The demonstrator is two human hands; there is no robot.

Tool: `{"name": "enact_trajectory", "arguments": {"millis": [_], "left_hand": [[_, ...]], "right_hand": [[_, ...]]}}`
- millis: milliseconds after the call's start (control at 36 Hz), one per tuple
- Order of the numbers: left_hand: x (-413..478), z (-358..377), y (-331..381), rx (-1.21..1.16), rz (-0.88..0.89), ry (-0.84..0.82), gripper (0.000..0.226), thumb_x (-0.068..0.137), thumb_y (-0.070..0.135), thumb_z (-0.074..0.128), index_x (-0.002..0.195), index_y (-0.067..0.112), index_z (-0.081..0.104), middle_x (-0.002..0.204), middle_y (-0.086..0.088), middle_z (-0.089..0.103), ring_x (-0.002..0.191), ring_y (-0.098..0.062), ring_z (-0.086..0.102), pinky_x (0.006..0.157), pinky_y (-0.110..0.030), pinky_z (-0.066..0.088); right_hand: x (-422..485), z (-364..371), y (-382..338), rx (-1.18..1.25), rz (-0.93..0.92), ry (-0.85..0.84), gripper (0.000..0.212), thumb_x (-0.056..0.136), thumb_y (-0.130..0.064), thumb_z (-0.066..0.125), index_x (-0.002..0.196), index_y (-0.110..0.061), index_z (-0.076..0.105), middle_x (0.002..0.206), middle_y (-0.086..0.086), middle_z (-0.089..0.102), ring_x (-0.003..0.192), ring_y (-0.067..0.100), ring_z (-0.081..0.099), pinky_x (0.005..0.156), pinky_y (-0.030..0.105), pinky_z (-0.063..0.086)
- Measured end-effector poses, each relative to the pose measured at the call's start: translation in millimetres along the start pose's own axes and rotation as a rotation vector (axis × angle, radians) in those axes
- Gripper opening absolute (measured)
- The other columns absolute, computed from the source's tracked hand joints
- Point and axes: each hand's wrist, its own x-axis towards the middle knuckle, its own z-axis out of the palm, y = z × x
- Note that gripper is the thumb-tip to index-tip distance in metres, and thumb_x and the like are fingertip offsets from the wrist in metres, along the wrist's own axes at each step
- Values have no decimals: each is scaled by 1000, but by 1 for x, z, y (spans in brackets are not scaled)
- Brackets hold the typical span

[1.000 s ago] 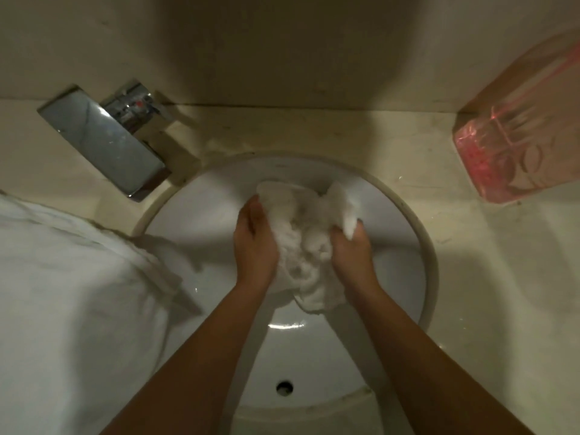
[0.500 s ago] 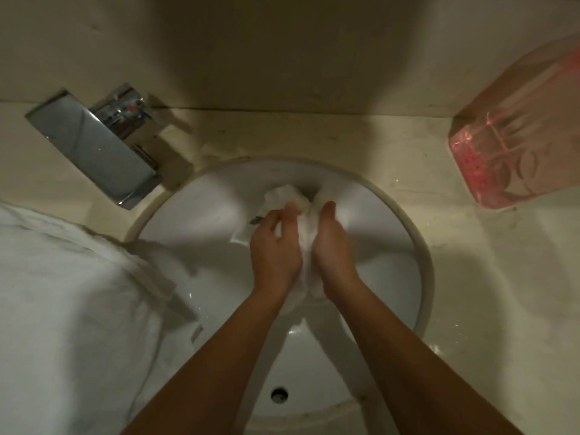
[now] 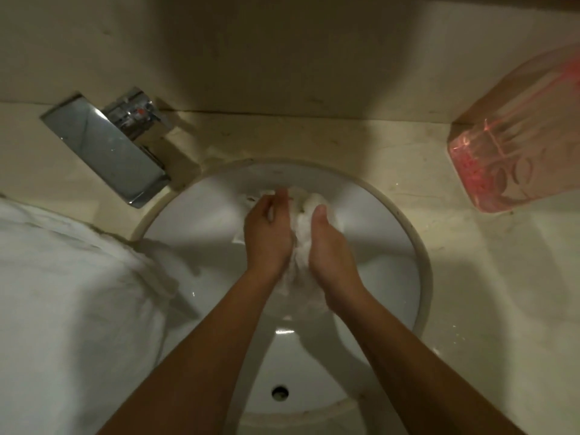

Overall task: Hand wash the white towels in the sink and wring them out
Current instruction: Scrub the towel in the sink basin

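A bunched wet white towel (image 3: 303, 224) sits squeezed between my two hands over the far half of the round white sink (image 3: 411, 246). My left hand (image 3: 268, 237) grips its left side, fingers curled round the cloth. On the other side, my right hand (image 3: 329, 246) clasps it with the thumb on top. Most of the towel is hidden between my palms; a tail of it hangs below my wrists.
A chrome faucet (image 3: 106, 146) juts out at the sink's upper left. A large heap of white towels (image 3: 69, 309) covers the counter on the left and spills over the sink rim. A pink translucent container (image 3: 518, 152) stands at the right on the beige counter.
My hands have closed in on the towel, bunching it tighter, and slid a little toward the far side of the sink. A second ago the towel was spread wider between them.
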Motion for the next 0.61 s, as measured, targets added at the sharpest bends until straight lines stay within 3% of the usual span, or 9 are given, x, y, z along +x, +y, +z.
{"name": "enact_trajectory", "arguments": {"millis": [83,222,306,361,417,528,611], "left_hand": [[-27,3,-12,-88,-35,-50,33,108,38,56,84,24,73,79,6,75,75,-7,69,76,-31,56],[-35,-2,-4,-111,9,-80,32,108,22,58,80,29,72,74,22,73,72,9,65,68,-8,47],[-15,-5,5,-47,34,1,31,108,34,57,80,28,70,78,11,72,70,2,64,69,-18,51],[-8,-7,6,-27,0,28,33,108,43,54,84,28,70,84,8,73,77,1,67,76,-25,54],[-13,-7,6,-46,-53,-2,36,108,45,52,89,22,73,85,2,75,80,-9,71,79,-32,57],[-35,-5,9,-127,-81,-131,42,110,40,52,82,19,74,70,5,76,65,-5,71,61,-22,56],[-40,-9,13,-112,-6,-217,40,109,36,54,78,23,76,73,5,77,69,-8,73,66,-25,57]], "right_hand": [[23,-7,2,55,65,134,73,112,-61,21,137,-12,68,134,9,70,129,29,63,118,44,45],[22,-8,13,131,167,177,74,111,-64,24,141,-12,66,134,14,70,127,32,64,117,44,46],[-13,3,10,20,71,61,73,111,-63,15,149,-20,59,140,8,67,131,27,62,117,44,45],[-24,5,6,-2,30,-3,68,112,-58,15,155,-22,53,132,-4,61,125,17,59,111,32,43],[-20,-1,2,3,-17,8,65,114,-54,16,152,-20,57,125,-4,58,119,11,55,106,28,40],[5,-16,-1,-9,-15,127,69,114,-56,17,136,-17,70,130,6,70,126,25,64,107,32,44],[17,-30,5,16,51,186,75,112,-62,16,141,-15,67,139,10,68,131,31,61,118,42,41]]}}
